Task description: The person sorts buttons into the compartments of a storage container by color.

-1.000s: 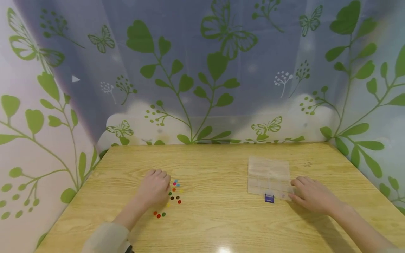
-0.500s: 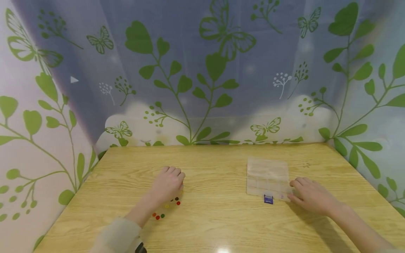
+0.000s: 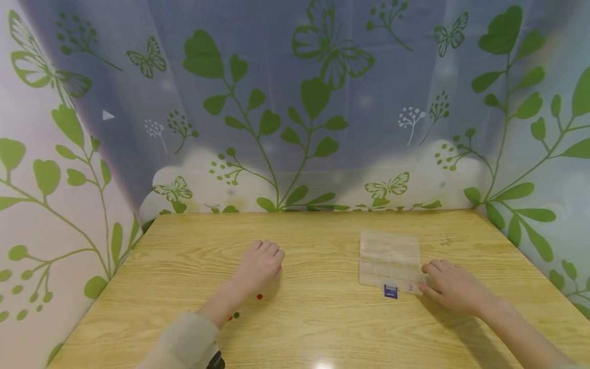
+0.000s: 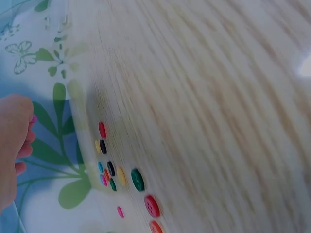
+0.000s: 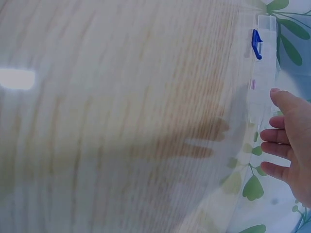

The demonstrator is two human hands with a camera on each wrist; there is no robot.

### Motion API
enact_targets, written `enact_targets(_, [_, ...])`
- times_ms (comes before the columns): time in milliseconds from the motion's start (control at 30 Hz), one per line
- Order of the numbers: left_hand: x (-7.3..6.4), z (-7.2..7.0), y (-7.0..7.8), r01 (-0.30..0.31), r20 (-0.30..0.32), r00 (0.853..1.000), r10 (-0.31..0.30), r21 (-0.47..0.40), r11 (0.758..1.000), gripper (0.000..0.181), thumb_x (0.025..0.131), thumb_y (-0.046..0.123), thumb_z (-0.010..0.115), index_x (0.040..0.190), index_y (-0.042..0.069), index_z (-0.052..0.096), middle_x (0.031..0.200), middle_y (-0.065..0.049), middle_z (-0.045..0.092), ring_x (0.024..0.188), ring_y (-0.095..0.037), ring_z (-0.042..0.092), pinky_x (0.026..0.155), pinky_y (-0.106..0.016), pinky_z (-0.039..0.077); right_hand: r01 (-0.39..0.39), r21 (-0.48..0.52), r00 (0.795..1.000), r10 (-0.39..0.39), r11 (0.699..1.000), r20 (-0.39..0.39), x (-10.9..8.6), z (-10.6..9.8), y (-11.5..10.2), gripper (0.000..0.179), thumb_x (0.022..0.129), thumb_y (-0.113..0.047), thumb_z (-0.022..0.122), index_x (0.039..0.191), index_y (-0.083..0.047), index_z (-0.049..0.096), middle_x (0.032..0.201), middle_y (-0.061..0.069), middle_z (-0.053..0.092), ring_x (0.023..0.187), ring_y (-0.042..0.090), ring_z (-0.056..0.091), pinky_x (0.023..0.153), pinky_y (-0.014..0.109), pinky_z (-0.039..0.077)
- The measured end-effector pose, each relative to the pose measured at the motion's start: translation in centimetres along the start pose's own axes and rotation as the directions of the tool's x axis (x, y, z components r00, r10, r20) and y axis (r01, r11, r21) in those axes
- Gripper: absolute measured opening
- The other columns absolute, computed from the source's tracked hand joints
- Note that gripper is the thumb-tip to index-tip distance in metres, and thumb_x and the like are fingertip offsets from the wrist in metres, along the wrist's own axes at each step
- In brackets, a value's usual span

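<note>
- Left hand (image 3: 259, 264), one: fingers curled, pinching a small round pink button (image 4: 34, 118) at the tips; shifted rightward within the last second, from beside the loose buttons to a place nearer the box.
- Right hand (image 3: 454, 287), one: fingers relaxed, gripping nothing that I could see; unmoved at the box's right edge, contact not certain.
- Compartment box (image 3: 389, 251), clear plastic, one: in its former place on the yellow wood-grain table (image 3: 313, 323), with a blue-purple latch (image 3: 391, 291) at its front.
- Loose buttons, round, mixed colours, including a large green button (image 4: 138, 180) and a large red button (image 4: 152, 206): lying on the table, partly hidden by the left forearm.
- Bearing on the work, as judged: one button lifted, not yet set down; the others remained.
</note>
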State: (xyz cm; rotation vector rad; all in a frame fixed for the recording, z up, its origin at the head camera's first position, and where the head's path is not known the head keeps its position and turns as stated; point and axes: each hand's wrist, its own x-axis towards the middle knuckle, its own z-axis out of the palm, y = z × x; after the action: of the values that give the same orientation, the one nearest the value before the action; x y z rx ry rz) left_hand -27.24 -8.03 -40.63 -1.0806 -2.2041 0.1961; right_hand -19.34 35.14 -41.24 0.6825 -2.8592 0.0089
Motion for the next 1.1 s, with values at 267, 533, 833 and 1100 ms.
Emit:
enact_targets(267, [1.0, 0.6, 0.9, -0.017, -0.034, 0.999, 0.018, 0.033, 0.999, 0.003, 0.075, 0.011, 0.062, 0.077, 0.011, 0.059, 0.078, -0.002, 0.057, 0.076, -0.02, 0.055, 0.071, -0.03, 0.045, 0.008, -0.015, 1.0, -0.009, 1.0, -0.018, -0.1, 0.2, 0.1, 0.032, 0.084, -0.027, 0.067, 0.101, -0.002, 0.058, 0.092, 0.006, 0.056, 0.085, 0.026, 0.056, 0.069, 0.043, 0.048])
enact_targets(533, [2.3, 0.6, 2.1, -0.033, 0.008, 0.999, 0.033, 0.033, 0.999, 0.006, 0.077, 0.012, 0.062, 0.081, 0.011, 0.057, 0.083, -0.002, 0.056, 0.079, -0.019, 0.053, 0.073, -0.029, 0.043, 0.025, -0.022, 0.999, -0.026, 0.999, -0.039, -0.1, 0.1, 0.0, 0.031, 0.083, -0.026, 0.068, 0.1, -0.002, 0.058, 0.091, 0.006, 0.056, 0.084, 0.026, 0.056, 0.067, 0.042, 0.048])
enact_targets(833, [3.6, 0.8, 3.6, -0.071, 0.016, 0.997, 0.07, 0.049, 0.996, 0.007, 0.08, 0.016, 0.062, 0.084, 0.012, 0.058, 0.084, 0.0, 0.054, 0.082, -0.017, 0.052, 0.079, -0.029, 0.043, 0.02, -0.01, 0.999, -0.02, 1.0, -0.035, -0.1, 0.1, 0.0, 0.032, 0.084, -0.026, 0.067, 0.102, -0.002, 0.057, 0.094, 0.008, 0.057, 0.087, 0.028, 0.056, 0.069, 0.044, 0.048])
enact_targets(1100, [5.0, 1.2, 4.9, -0.138, -0.076, 0.987, 0.143, 0.07, 0.988, 0.004, 0.078, 0.014, 0.059, 0.082, 0.014, 0.056, 0.081, 0.001, 0.051, 0.079, -0.016, 0.051, 0.076, -0.028, 0.042, 0.007, -0.002, 0.999, -0.007, 1.0, -0.035, -0.1, 0.1, 0.0, 0.032, 0.084, -0.026, 0.067, 0.101, -0.002, 0.057, 0.094, 0.009, 0.057, 0.087, 0.028, 0.056, 0.069, 0.045, 0.048])
